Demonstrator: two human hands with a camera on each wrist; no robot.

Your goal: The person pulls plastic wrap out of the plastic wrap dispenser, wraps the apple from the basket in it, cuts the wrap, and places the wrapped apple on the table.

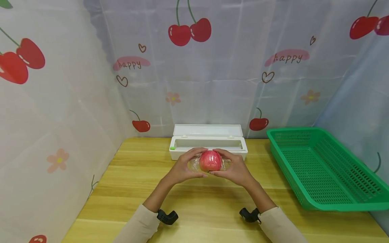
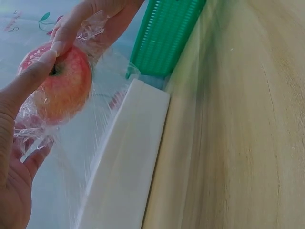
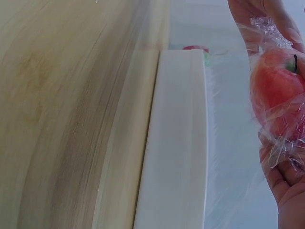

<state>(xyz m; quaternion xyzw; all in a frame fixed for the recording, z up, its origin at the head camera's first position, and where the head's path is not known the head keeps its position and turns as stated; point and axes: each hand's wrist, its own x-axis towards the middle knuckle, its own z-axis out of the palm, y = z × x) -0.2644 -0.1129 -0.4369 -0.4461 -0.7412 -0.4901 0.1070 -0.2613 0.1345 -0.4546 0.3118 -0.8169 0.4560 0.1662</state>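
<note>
A red apple (image 1: pixel 210 161) is held up between both hands, loosely covered in clear cling film (image 2: pixel 33 119). My left hand (image 1: pixel 184 167) grips it from the left, its thumb near the stem in the left wrist view. From the right, my right hand (image 1: pixel 236 169) holds the other side, fingers and thumb curved round the apple and the bunched film. Film gathers in crumpled ends at both sides of the apple (image 3: pixel 276 95). Just behind the hands stands a white cling film box (image 1: pixel 209 140) with its lid raised; thin film hangs beside it in the wrist views.
A green plastic basket (image 1: pixel 299 179) stands on the right of the wooden table (image 1: pixel 194 206). Cherry-printed curtains (image 1: pixel 212 74) close in the back and both sides. A black wrist camera mount sits at each sleeve cuff.
</note>
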